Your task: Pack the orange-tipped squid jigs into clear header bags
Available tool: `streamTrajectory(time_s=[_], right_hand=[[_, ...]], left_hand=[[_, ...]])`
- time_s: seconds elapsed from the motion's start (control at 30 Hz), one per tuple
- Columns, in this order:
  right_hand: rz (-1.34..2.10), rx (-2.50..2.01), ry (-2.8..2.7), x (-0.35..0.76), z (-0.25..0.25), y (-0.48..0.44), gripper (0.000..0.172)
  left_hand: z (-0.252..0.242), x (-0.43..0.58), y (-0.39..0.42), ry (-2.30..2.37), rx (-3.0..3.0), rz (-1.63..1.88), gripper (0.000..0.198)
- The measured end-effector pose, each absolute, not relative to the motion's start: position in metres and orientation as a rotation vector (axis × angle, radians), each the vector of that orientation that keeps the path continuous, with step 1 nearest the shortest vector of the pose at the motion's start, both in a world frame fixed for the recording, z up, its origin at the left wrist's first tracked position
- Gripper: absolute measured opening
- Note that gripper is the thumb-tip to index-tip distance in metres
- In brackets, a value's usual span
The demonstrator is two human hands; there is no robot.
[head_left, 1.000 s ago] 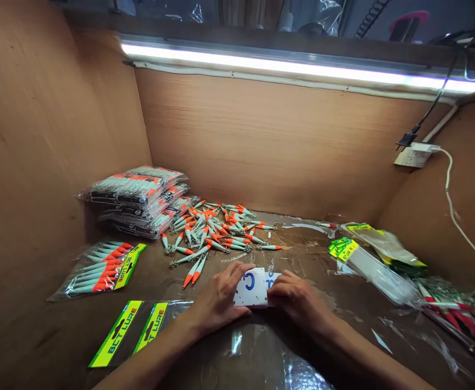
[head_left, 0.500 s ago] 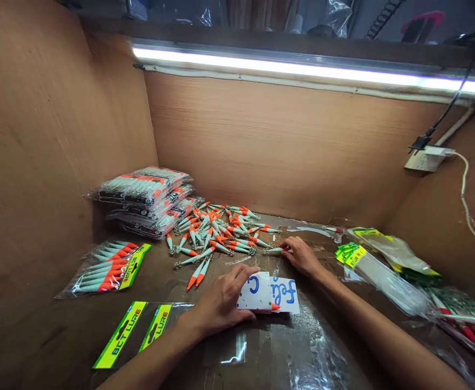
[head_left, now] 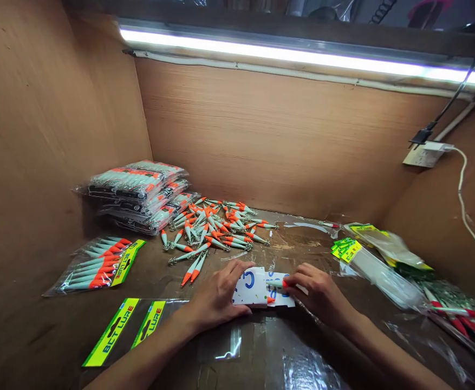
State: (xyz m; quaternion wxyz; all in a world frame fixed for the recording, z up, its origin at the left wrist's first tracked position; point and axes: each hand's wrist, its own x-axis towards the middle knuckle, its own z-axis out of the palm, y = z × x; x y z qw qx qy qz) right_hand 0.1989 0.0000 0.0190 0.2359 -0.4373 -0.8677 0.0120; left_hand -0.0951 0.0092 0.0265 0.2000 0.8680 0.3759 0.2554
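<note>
My left hand is closed on a folded white card sleeve with blue lettering and coloured specks. An orange lure tip sticks out at the sleeve's right end, above a white flap with more blue writing. Between the fingers of my right hand is a fishing lure, pale with an orange end. It lies over the flap, its far end at the sleeve's opening. Behind the hands spreads a pile of loose orange-and-pale lures with wire hooks.
Bagged lures are stacked at the back left, with one filled bag before them. Header-card bags lie front left. Clear bags and red-and-white lures occupy the right. A plug hangs by the right wall.
My right hand has come from beside the pile toward me, bringing a lure to the sleeve's right end. My left hand still holds the sleeve. The whole view has shifted slightly.
</note>
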Motion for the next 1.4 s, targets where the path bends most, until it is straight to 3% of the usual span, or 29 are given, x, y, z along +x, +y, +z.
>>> streamTrajectory(time_s=[0.17, 0.37, 0.5, 0.77, 0.83, 1.0, 1.23, 1.33, 1.4], right_hand=[[0.149, -1.125, -2.508, 0.161, 0.026, -0.003, 0.013], [0.537, -0.980, -2.610, 0.170, 0.058, 0.029, 0.015], [0.267, -1.370, -2.351, 0.159, 0.062, 0.095, 0.020], [0.242, -1.454, -2.306, 0.117, 0.030, 0.165, 0.026], [0.276, -1.441, -2.272, 0.122, 0.031, 0.165, 0.032], [0.394, -1.325, -2.155, 0.157, 0.055, 0.147, 0.066], [1.078, -1.134, -1.837, 0.221, 0.052, 0.072, 0.045], [1.154, -1.222, -1.843, 0.229, 0.032, 0.040, 0.044], [1.022, -1.270, -1.937, 0.225, 0.020, 0.025, 0.038]], left_hand=[[0.022, -0.093, 0.008, 1.008, 2.412, 0.699, 0.092], [0.019, -0.094, 0.009, 0.983, 2.382, 0.699, 0.097], [0.022, -0.096, 0.011, 0.983, 2.382, 0.723, 0.098], [0.026, -0.102, 0.010, 1.006, 2.392, 0.707, 0.097], [0.027, -0.102, 0.010, 1.000, 2.393, 0.694, 0.097], [0.026, -0.103, 0.011, 0.968, 2.374, 0.723, 0.101], [0.018, -0.107, 0.016, 0.980, 2.369, 0.712, 0.096], [0.018, -0.106, 0.016, 0.988, 2.364, 0.740, 0.094], [0.017, -0.103, 0.016, 0.977, 2.369, 0.742, 0.096]])
